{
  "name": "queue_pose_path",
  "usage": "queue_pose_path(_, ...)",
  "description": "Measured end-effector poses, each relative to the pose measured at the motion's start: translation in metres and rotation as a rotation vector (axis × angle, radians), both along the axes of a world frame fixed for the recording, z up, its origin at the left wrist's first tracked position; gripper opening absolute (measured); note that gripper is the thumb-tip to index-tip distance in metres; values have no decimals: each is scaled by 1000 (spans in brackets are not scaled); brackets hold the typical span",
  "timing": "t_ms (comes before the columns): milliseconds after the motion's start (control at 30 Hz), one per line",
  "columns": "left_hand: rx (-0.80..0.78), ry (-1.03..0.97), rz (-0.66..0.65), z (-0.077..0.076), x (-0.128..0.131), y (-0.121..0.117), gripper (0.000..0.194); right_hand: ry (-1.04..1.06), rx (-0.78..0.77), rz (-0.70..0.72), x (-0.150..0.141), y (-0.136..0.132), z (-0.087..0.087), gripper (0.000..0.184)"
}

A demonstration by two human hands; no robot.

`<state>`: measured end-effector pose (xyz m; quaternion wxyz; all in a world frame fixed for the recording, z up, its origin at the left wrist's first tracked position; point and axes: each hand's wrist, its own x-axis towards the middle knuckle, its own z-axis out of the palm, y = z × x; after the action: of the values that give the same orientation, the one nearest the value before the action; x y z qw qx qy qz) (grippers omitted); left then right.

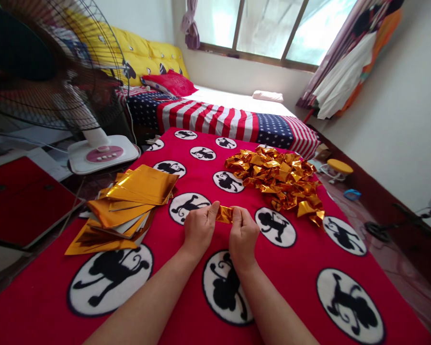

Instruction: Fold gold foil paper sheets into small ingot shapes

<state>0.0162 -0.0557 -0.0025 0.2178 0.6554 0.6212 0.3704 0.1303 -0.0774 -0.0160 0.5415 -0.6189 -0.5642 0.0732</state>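
In the middle of the tabletop (32,306), a small, shiny gold strip (224,215) is stretched between two bare hands. The left hand (200,231) has its grip pinched on one end, with the thumb on top and the fingers curled under. The right hand (243,235) has its grip pinched on the other end in the same way, so only the middle of the strip shows. I can't tell if the strip touches the red cloth (290,278) below it. The cloth has white circles (275,227) on it with black monkeys inside. To the left of the hands is a messy stack of flat gold sheets (143,186), spread out like a fan of cards, and some of them show a pale side. To the right, and a bit farther away, is a big heap of folded gold pieces (280,172), all pointy and crinkly. Past the left edge stands a fan (102,151) with a white foot and pink buttons. Behind the tabletop is a bed (233,117) with stars and stripes along its side and a red pillow (170,84) on it. Near the end of the bed there is a little brown box (322,152), but it is too small to tell what is in it. A stool (339,166) with a round yellow top is close by. A window (264,28) lets in light at the back.
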Motion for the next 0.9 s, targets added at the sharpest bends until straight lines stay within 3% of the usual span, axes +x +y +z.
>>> queue_pose_path(233,6,113,59,0,4,-1,53,-30,17,-26,-1,2,-3,31)
queue_pose_path(533,65,204,-75,-1,5,-3,51,-23,-6,-66,4,1,-5,30)
queue_pose_path(900,46,213,-72,-4,3,0,54,36,-37,-34,3,-1,0,32)
